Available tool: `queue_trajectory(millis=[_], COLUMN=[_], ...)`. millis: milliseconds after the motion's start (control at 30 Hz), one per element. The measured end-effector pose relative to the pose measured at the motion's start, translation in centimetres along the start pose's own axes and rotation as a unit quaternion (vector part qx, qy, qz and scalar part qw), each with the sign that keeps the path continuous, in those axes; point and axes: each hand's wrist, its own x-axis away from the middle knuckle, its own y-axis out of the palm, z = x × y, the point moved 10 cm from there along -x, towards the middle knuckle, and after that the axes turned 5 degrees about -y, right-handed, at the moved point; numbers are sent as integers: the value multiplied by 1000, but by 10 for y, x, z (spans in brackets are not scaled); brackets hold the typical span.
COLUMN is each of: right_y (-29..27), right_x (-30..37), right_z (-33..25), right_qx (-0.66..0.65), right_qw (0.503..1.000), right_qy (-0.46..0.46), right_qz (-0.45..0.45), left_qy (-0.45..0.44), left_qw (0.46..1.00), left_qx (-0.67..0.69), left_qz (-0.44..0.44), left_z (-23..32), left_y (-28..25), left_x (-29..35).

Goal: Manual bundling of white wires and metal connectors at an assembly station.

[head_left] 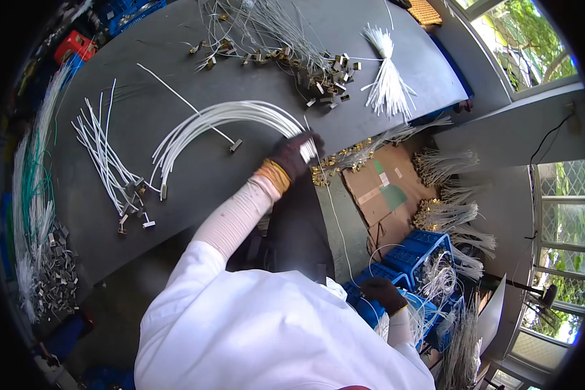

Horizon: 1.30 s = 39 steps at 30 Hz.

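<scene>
My left hand, in a dark glove with a yellow cuff, is closed round one end of a bundle of white cables. The bundle arcs leftward over the dark table. One single white cable hangs from near this hand and runs down to my right hand, also dark-gloved, beside the blue crates. The right fingers look curled at that cable, though their tips are small and partly hidden. Under the arc lies a metal-ended cable. Left of it rests a loose group of white cables with metal ends.
Thin wires with brass-coloured ends lie at the table's far side, near a tied white bundle. Blue crates with coiled cables stand at right. Cardboard and more bundles lie beyond the table edge.
</scene>
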Motion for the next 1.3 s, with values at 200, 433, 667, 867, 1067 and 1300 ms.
queue_trajectory(millis=[200, 433, 667, 867, 1067, 1300], right_y=[-1, -3, -13, -14, 6, 76], right_x=[0, -10, -6, -4, -48, -153], right_z=[26, -8, -3, -7, -55, -183], right_qx=[5, 18, 33, 37, 46, 33], right_qw=[1000, 1000, 999, 998, 996, 983], right_qy=[23, -22, -34, -28, -76, -168], right_qz=[-4, -9, 14, 35, 3, -71], left_qy=[72, 52, 50, 31, -42, -18], left_qw=[995, 979, 977, 981, 991, 995], left_qx=[-10, 122, 112, 99, 91, -16], left_qz=[66, 156, 175, 165, 91, 94], left_z=[96, 128, 128, 120, 104, 118], left_y=[-13, -32, -33, -36, -11, 32], left_x=[0, 30, 35, 34, 64, 145])
